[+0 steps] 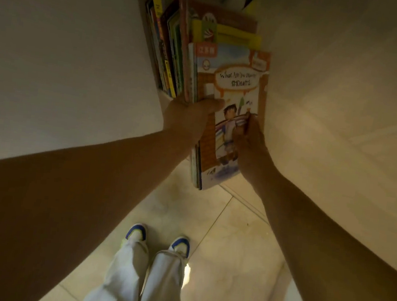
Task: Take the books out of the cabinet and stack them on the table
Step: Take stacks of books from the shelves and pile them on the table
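Observation:
A bundle of thin picture books sticks halfway out of the cabinet opening, its front cover showing a cartoon boy and the title "What Are You Doing". My left hand grips the bundle's left edge, thumb across the cover. My right hand holds the right side of the same bundle, fingers lying on the cover. More books stand upright in the cabinet to the left of the bundle, with a yellow one and a brown one behind it. No table is in view.
White cabinet panels flank the opening on the left, and a pale wall or door on the right. Below lies a beige tiled floor with my two feet in white and blue shoes.

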